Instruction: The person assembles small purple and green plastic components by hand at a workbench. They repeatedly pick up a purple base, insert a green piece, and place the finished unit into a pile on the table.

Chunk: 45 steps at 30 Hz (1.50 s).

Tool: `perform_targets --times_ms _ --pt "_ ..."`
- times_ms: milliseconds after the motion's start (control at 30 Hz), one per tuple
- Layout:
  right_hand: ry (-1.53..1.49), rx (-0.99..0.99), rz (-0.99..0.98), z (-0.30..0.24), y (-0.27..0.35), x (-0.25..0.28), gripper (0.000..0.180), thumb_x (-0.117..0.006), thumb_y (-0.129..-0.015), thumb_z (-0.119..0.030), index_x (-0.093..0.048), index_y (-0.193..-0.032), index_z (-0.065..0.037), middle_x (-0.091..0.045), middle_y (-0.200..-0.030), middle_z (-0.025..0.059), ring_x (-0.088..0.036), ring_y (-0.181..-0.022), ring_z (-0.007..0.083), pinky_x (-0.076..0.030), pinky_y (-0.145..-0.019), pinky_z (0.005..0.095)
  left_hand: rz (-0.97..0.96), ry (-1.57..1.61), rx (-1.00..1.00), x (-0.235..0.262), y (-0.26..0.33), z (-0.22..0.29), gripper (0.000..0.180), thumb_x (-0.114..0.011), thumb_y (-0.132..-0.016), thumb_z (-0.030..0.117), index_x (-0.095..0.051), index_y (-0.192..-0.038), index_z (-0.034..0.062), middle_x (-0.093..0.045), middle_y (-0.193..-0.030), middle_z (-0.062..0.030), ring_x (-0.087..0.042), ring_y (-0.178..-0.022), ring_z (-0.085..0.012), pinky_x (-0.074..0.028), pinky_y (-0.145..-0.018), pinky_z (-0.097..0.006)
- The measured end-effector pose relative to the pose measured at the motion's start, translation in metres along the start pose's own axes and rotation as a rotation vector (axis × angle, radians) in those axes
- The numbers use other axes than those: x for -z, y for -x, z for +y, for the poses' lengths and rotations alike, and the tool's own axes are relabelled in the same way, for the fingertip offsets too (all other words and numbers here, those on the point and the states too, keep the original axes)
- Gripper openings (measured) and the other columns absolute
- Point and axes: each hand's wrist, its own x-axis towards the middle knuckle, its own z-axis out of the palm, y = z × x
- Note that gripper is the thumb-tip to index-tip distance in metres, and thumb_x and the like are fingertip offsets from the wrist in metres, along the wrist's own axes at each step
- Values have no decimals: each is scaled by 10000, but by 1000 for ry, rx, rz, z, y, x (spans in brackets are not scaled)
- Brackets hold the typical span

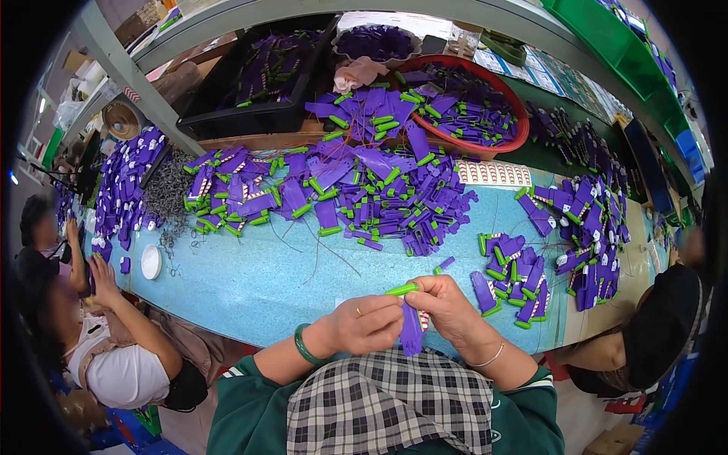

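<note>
Over the near edge of the blue table [250,280], my two hands meet at one flat purple plastic piece with a bright green end [410,331]. My left hand [365,324], wearing a ring, pinches it near the green end. Thumb and fingers of my right hand [451,307] grip the same end from the other side. The purple part hangs down between them, with a red-and-white striped patch beside it. Fingers partly hide the green end. Just beyond my hands lies a small purple-and-green piece [444,265].
A big heap of purple-and-green pieces [341,189] spreads ahead, with a smaller pile [516,280] to the right. Behind stand a black tray [258,117] and a red basin [523,114]. A striped sticker sheet [494,174] lies nearby. People sit at both sides.
</note>
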Motion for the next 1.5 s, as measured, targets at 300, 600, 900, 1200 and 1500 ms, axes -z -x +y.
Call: perform_targets --times_ms 300,600,900,1200,1500 --pt "22 -164 -164 10 18 10 323 -558 -928 -217 -629 -662 -47 -614 -683 11 -525 -623 68 -426 -608 234 -11 -49 38 1 -1 1 168 -664 -657 -35 -619 -814 3 -588 -896 -115 -642 -831 -271 -573 -648 -285" --pt "575 564 234 21 33 29 93 -643 -816 -43 -585 -858 17 -597 -907 91 -579 -814 164 -461 -706 282 -12 546 833 -17 -10 4 188 -675 -707 -57 -574 -856 -4 -570 -844 -109 -624 -765 -250 -535 -657 -293" --pt "-238 642 546 19 32 67 193 -508 -899 13 -505 -1087 -31 -573 -944 49 -611 -795 144 -577 -715 343 -520 4 574 -87 -44 -28 234 -715 -736 175 -571 -865 45 -550 -871 -100 -605 -782 -259 -520 -615 -333" --pt "327 598 194 27 45 76 230 -637 -777 53 -642 -1003 11 -517 -1096 107 -572 -928 164 -556 -692 266 -648 583 873 -69 -38 -18 78 -617 -808 54 -577 -873 36 -617 -803 -86 -630 -767 -204 -528 -612 -299" --pt "-595 211 3 51 17 35 229 -633 -839 -11 -619 -1066 -45 -628 -1006 55 -593 -863 130 -521 -753 304 57 1171 1170 -33 -10 14 229 -566 -862 -46 -552 -1090 -30 -567 -1116 -119 -579 -1015 -178 -539 -793 -303"
